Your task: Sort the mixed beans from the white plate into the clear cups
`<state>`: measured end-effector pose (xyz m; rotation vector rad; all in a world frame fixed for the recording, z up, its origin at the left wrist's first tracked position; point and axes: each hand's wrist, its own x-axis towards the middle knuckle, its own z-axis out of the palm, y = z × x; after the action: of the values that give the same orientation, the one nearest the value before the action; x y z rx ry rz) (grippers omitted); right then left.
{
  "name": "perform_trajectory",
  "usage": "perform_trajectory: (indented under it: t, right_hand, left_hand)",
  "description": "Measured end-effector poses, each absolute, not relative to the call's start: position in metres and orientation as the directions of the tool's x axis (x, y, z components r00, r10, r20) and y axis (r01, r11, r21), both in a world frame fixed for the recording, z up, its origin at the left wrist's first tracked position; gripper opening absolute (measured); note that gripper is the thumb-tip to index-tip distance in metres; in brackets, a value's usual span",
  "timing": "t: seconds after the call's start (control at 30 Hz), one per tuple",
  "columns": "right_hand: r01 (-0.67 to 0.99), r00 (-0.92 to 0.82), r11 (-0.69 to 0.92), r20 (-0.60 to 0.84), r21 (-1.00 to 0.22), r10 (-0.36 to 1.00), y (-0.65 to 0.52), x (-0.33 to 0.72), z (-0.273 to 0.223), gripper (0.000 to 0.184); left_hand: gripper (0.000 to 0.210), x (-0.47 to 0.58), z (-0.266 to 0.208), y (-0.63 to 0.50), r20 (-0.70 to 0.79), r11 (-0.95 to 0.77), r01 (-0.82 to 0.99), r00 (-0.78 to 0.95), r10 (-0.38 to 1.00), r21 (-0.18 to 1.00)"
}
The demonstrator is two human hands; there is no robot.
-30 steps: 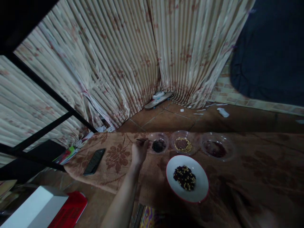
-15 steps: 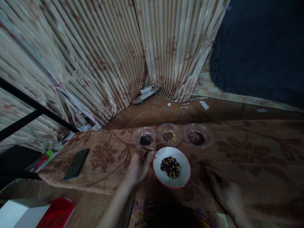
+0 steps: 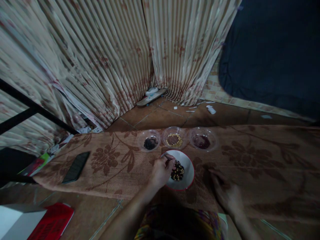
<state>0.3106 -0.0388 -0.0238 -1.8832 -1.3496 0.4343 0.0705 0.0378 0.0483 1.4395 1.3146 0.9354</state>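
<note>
My left hand (image 3: 163,169) reaches over the left side of a white bowl with a red rim (image 3: 188,168). Its fingers are closed on tweezers (image 3: 167,156), mostly hidden by the hand. The fingertips are at the edge of a pile of mixed dark and yellow beans (image 3: 179,174) inside the bowl. To the right of the bowl, my right hand (image 3: 223,188) rests on the cloth with fingers loosely extended and nothing visible in them. Behind the bowl stand three clear plastic cups: one with black beans (image 3: 150,143), one with yellow beans (image 3: 174,140), one with dark red beans (image 3: 201,141).
A brown flower-patterned cloth (image 3: 250,160) covers the low table. On its left lies a dark phone (image 3: 76,167). A red and white box (image 3: 51,220) is on the floor at lower left. Striped curtains (image 3: 112,60) hang behind, with scraps on the tiles.
My left hand has moved right, from beside the bowl's rim to over the beans, with the tweezers in it. My right hand stays beside the bowl. The view has shifted slightly.
</note>
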Motion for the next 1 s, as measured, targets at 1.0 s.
perform_trajectory:
  t: [1.0]
  right_hand:
    - [0.639,0.384,-0.170,0.120,-0.750,0.915,-0.038,0.312,-0.030,0.040]
  left_hand:
    - [0.012,0.065,0.057,0.031,-0.102,0.033,0.322,0.200,0.974,0.946]
